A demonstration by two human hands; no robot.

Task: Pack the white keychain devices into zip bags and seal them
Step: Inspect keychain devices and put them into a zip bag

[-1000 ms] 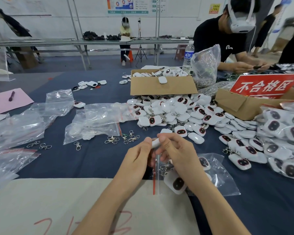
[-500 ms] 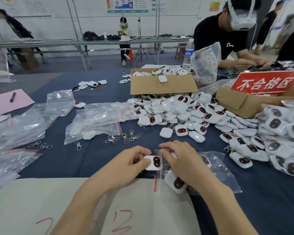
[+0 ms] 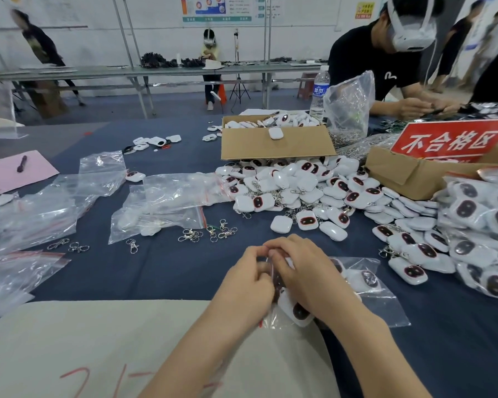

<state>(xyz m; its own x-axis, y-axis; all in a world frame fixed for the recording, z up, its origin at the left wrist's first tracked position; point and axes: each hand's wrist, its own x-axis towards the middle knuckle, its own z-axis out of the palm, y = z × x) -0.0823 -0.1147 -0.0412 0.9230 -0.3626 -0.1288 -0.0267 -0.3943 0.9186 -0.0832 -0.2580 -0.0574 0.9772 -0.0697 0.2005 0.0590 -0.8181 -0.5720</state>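
Nearest: beige sheet (image 3: 112, 349) under the forearms, probably a work mat. Just past it, left hand (image 3: 246, 278) and right hand (image 3: 306, 278) pressed together, fingers curled and pinching the mouth of the zip bag (image 3: 385, 308). Gripped at the opening from both sides, likely to spread it for loading or to run the seal. Can't tell which, strip hidden under the fingers. Several white keychain devices (image 3: 299, 311) already inside, bag lying flat on the blue cloth (image 3: 156, 271). Looks mid-bag, no sign of a closed seal.

Further out: loose metal clasps (image 3: 210, 234), empty bags (image 3: 170, 196) to the left, loose device pile (image 3: 299, 191) dead ahead, within easy reach for refills. Filled bags (image 3: 486, 225) stacked right, clear of the work zone.

Behind: open cardboard box (image 3: 273, 145) with more stock, red sign (image 3: 452, 142) on a second carton, presumably rejects.
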